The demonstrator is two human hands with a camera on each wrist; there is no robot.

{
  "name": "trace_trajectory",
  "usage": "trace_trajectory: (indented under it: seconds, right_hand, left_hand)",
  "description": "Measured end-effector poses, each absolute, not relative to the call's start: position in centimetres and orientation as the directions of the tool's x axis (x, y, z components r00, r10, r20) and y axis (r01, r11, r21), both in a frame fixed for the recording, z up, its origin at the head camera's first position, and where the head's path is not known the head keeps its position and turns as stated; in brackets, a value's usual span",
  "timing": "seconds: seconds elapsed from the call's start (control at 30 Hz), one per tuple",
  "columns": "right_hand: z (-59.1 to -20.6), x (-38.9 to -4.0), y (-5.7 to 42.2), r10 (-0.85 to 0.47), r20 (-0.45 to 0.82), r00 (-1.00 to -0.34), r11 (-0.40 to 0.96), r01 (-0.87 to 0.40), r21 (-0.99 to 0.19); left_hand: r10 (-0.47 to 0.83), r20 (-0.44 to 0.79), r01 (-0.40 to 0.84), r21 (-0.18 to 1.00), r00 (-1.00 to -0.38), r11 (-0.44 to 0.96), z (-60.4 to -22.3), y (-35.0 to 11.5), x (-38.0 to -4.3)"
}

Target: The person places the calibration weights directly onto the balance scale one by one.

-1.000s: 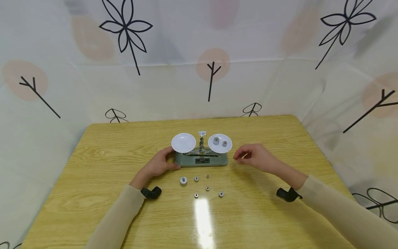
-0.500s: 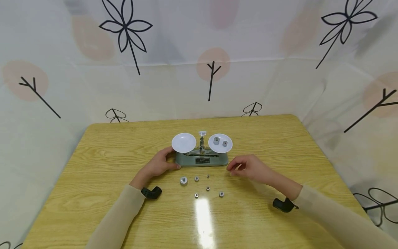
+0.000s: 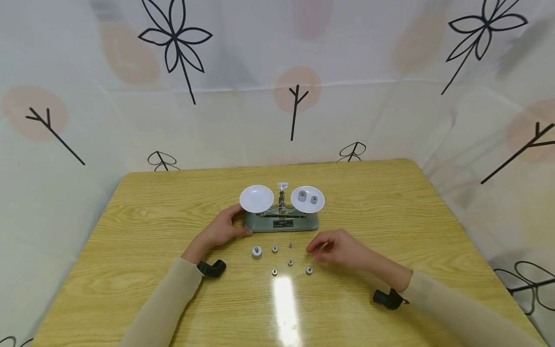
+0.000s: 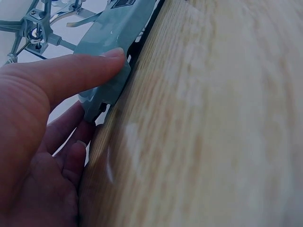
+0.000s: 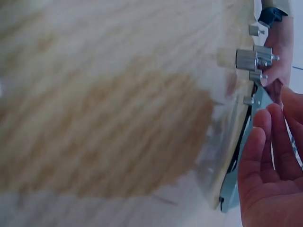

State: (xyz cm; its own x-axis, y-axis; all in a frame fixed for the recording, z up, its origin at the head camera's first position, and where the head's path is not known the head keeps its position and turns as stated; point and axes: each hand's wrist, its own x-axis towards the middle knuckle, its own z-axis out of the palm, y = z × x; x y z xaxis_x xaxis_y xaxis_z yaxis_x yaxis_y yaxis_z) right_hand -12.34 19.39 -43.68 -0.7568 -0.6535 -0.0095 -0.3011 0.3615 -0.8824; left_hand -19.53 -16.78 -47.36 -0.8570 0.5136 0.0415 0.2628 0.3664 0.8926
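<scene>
A green balance scale [image 3: 260, 223] with two white pans stands on the table. My left hand [image 3: 220, 228] grips the left end of its base; in the left wrist view the thumb [image 4: 90, 71] lies along the base's front, the other fingers behind its end. Two metal weights, a larger one [image 3: 302, 195] and a smaller one [image 3: 314, 199], sit on the right pan [image 3: 307, 207]; the left pan [image 3: 257, 198] is bare. My right hand [image 3: 340, 248], fingers loosely bent and holding nothing, hovers over the table right of a small weight [image 3: 309, 270] and a tiny one [image 3: 290, 245].
Other weights stand before the scale: the biggest [image 3: 257, 252], a medium one [image 3: 275, 249] and two small ones [image 3: 290, 262], [image 3: 274, 272] nearer me. The wooden table [image 3: 173, 193] ends at a patterned cloth backdrop [image 3: 243, 125]. A bright reflection crosses the table's front.
My right hand has come from beside the right pan toward me and to the left, nearer the loose weights. The left hand, scale and weights have stayed put.
</scene>
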Motion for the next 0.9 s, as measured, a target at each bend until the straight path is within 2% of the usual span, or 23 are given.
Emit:
trace_trajectory:
  seconds: [0.17,0.4,0.9]
  right_hand:
    - [-44.2,-12.0,19.1,-0.674,-0.050,-0.737,0.351,-0.260,-0.899]
    - [-44.6,-11.7,18.7,-0.716,-0.069,-0.694,0.353,-0.276,-0.894]
    - [-45.0,-11.6,18.5,-0.745,-0.006,-0.667,0.321,-0.350,-0.880]
  left_hand:
    - [0.518,0.045,0.270,0.890,-0.854,0.368,-47.3,-16.7,-19.5]
    - [0.512,0.037,0.256,0.896,-0.858,0.363,-47.2,-16.7,-19.4]
    - [0.508,0.041,0.248,0.905,-0.860,0.346,-47.2,-16.6,-19.3]
